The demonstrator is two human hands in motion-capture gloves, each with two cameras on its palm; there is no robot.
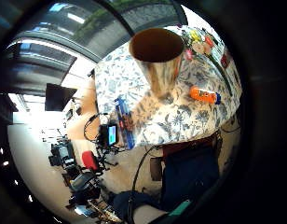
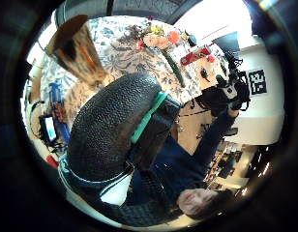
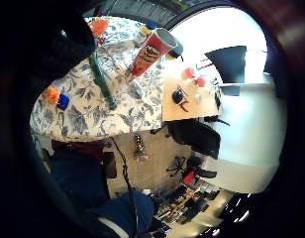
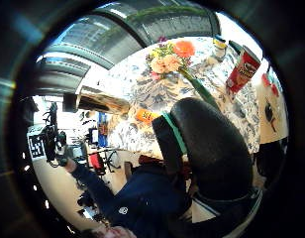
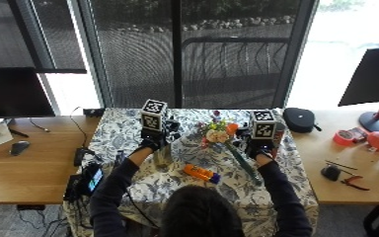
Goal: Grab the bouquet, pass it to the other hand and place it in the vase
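A bouquet [image 5: 217, 134] of orange, yellow and pink flowers lies on the flowered tablecloth [image 5: 176, 195], its long green stem [image 5: 243, 165] running toward the person. It also appears in the palm views as bouquet [image 4: 172, 57] and bouquet [image 2: 156, 38]. A golden metal vase [image 5: 163, 156] stands upright left of it, seen close as vase [image 1: 157, 60]. My left hand [image 5: 151, 144] hovers by the vase and holds nothing. My right hand [image 5: 263, 149] hovers just right of the stem, also holding nothing. A relaxed thumb [image 2: 115, 135] and thumb [image 4: 212, 148] show.
An orange bottle [image 5: 201, 173] with a blue cap lies on the cloth between the arms. A red crisps can [image 3: 151, 50] stands behind the right hand. A black pouch [image 5: 301, 119] sits at the table's right edge, a small device [image 5: 88, 180] at its left.
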